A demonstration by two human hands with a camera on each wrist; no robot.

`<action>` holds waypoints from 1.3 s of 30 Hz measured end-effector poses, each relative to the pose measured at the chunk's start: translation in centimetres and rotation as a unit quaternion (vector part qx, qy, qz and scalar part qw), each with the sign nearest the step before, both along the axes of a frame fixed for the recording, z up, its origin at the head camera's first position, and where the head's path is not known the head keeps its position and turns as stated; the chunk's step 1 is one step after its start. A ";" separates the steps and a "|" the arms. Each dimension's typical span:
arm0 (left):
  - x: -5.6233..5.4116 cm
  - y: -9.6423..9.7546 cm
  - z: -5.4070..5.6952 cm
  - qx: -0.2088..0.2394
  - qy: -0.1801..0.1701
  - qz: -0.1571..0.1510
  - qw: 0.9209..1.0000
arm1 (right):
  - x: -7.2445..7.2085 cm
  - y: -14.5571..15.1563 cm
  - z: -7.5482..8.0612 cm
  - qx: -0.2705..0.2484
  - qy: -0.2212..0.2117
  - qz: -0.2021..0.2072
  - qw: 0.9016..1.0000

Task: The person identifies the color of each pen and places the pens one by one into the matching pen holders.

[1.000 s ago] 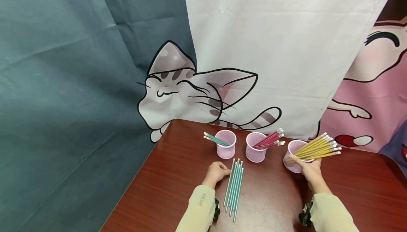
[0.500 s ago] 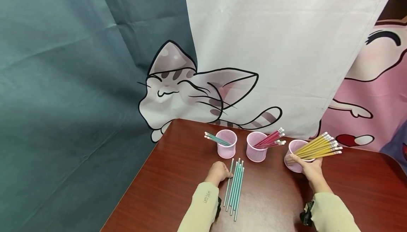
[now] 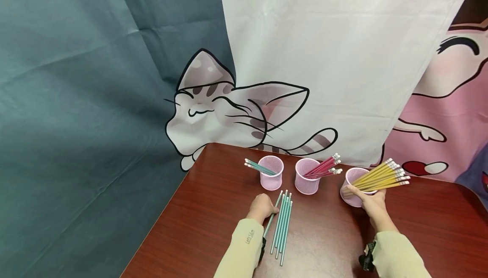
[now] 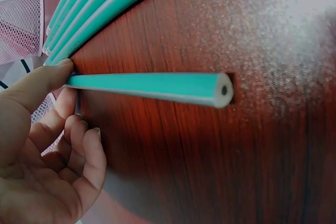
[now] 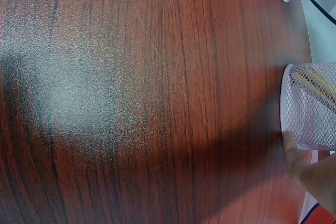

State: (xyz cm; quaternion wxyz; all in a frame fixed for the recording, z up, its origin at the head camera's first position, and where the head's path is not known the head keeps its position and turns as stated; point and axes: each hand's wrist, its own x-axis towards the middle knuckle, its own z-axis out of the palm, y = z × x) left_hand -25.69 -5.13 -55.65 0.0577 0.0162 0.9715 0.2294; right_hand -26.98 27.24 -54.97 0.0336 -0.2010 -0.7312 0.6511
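My left hand (image 3: 261, 207) pinches one teal pencil (image 4: 152, 86) between thumb and forefinger. In the left wrist view the pencil's unsharpened end points away from the hand, over the table. Right beside it lies a group of several teal pencils (image 3: 282, 227), white erasers toward the back. My right hand (image 3: 374, 207) grips the rightmost pink mesh pencil cup (image 3: 348, 200), its thumb along the near side. Several yellow pencils (image 3: 377, 177) lean out of this cup to the right. The right wrist view shows one finger against the cup's mesh wall.
A pink mesh cup (image 3: 271, 182) holding a few teal pencils stands behind the left hand. The middle pink cup (image 3: 306, 186) holds several red pencils (image 3: 323, 168). The brown wooden table (image 3: 206, 201) ends at a printed cloth backdrop (image 3: 324, 57).
The left hand has taken hold of the leftmost teal pencil and separated it from the group, its near end swung left. The right hand and its cup stay in place.
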 end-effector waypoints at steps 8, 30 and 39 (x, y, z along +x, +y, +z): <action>0.0 0.0 -0.4 -0.001 -0.003 0.001 1.000 | 0.0 -0.1 0.0 0.006 0.010 -0.003 1.000; -1.1 0.7 1.9 0.063 0.062 0.037 0.995 | 0.1 -0.1 0.0 0.008 0.008 0.000 1.000; -1.4 0.7 2.5 0.123 0.120 0.018 0.985 | 0.0 -0.1 0.0 0.009 0.008 -0.002 1.000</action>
